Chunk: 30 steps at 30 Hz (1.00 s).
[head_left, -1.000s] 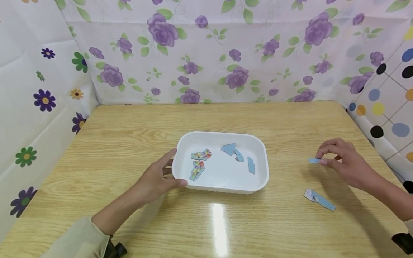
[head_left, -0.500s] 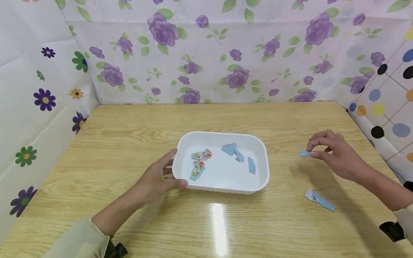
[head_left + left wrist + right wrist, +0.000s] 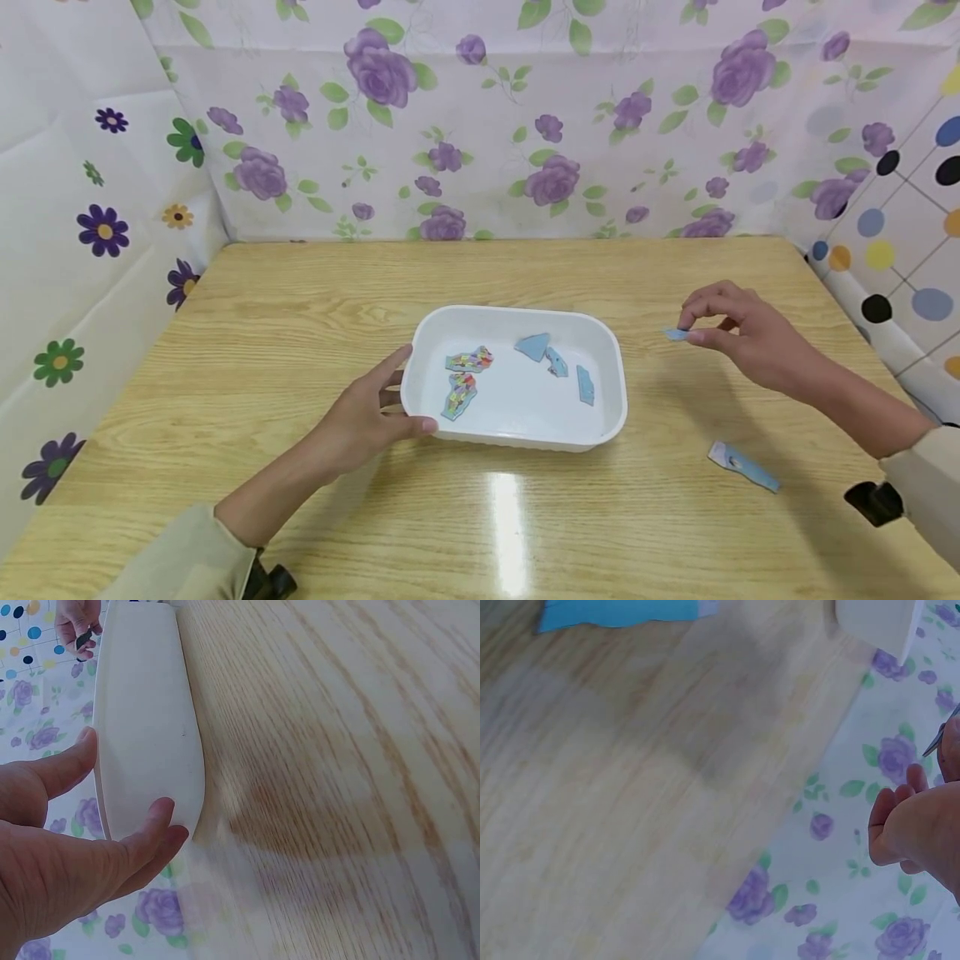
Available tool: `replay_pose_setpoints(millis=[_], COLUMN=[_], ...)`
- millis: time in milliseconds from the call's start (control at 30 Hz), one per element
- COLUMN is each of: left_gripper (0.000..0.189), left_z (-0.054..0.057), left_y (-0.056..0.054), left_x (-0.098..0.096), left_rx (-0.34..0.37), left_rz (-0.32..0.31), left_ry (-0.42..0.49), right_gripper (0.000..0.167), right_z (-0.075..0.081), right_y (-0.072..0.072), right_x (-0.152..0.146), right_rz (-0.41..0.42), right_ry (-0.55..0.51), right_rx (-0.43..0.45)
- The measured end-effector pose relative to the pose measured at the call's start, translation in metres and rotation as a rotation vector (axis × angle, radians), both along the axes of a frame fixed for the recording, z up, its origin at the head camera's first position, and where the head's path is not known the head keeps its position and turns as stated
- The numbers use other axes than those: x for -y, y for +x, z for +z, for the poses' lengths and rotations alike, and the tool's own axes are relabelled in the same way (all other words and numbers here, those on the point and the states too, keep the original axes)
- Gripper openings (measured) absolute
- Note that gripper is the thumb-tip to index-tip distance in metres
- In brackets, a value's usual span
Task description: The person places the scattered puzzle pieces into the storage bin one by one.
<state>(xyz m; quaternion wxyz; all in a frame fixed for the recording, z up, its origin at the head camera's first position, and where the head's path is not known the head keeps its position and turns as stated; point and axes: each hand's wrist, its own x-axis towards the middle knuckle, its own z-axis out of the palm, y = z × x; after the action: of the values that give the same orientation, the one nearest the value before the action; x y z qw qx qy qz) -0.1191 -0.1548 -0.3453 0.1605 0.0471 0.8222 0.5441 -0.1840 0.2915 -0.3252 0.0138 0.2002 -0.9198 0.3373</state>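
Note:
My left hand [image 3: 366,421] holds the left end of a white plastic tub [image 3: 517,408], with the thumb at its near rim and the fingers against the outer wall. Off to the tub's right, above the table, my right hand [image 3: 738,329] pinches a small light-blue puzzle piece [image 3: 673,334] between thumb and fingers. Inside the tub lie two multicoloured pieces [image 3: 469,360] on the left and several light-blue pieces [image 3: 532,346] on the right. A long blue piece [image 3: 744,467] with a pale end rests on the table below my right hand.
The wood-grain table [image 3: 322,300] extends around the tub. Behind it hangs a cloth with purple roses [image 3: 551,179]. A daisy-print sheet [image 3: 60,367] stands at the left, a dotted one [image 3: 930,300] at the right.
My right hand has moved left and away from me, toward the tub, carrying the small blue puzzle piece. My left hand and the tub have hardly moved.

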Motion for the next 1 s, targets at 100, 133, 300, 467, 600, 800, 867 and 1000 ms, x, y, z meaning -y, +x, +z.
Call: replay_pose_setpoints(millis=[100, 133, 300, 467, 600, 800, 867, 1000], left_gripper=[0.102, 0.102, 0.102, 0.103, 0.102, 0.102, 0.102, 0.102], left_z=[0.0, 0.0, -0.001, -0.001, -0.001, -0.001, -0.001, -0.001], left_y=[0.0, 0.0, -0.001, -0.001, 0.0, 0.0, 0.0, 0.0], left_x=[0.0, 0.0, 0.001, 0.001, 0.001, 0.0, 0.0, 0.0], left_rx=[-0.001, -0.001, 0.002, 0.0, 0.001, 0.005, 0.005, 0.004], left_rz=[0.0, 0.0, -0.002, -0.005, -0.006, -0.003, 0.001, 0.005], left_ry=[-0.003, -0.004, -0.003, -0.002, 0.0, 0.005, -0.001, -0.005], right_gripper=[0.008, 0.008, 0.007, 0.008, 0.007, 0.009, 0.01, 0.011], right_z=[0.007, 0.009, 0.016, 0.021, 0.023, 0.023, 0.024, 0.027], right_y=[-0.002, -0.003, -0.003, -0.005, -0.006, -0.007, -0.007, -0.008], right_x=[0.01, 0.013, 0.03, 0.043, 0.055, 0.078, 0.087, 0.103], right_rz=[-0.016, -0.008, 0.054, 0.113, 0.162, 0.2, 0.214, 0.247], right_ry=[-0.015, -0.024, -0.071, -0.063, -0.075, -0.083, -0.072, -0.066], right_rx=[0.03, 0.038, 0.071, 0.04, 0.033, 0.063, 0.078, 0.109])
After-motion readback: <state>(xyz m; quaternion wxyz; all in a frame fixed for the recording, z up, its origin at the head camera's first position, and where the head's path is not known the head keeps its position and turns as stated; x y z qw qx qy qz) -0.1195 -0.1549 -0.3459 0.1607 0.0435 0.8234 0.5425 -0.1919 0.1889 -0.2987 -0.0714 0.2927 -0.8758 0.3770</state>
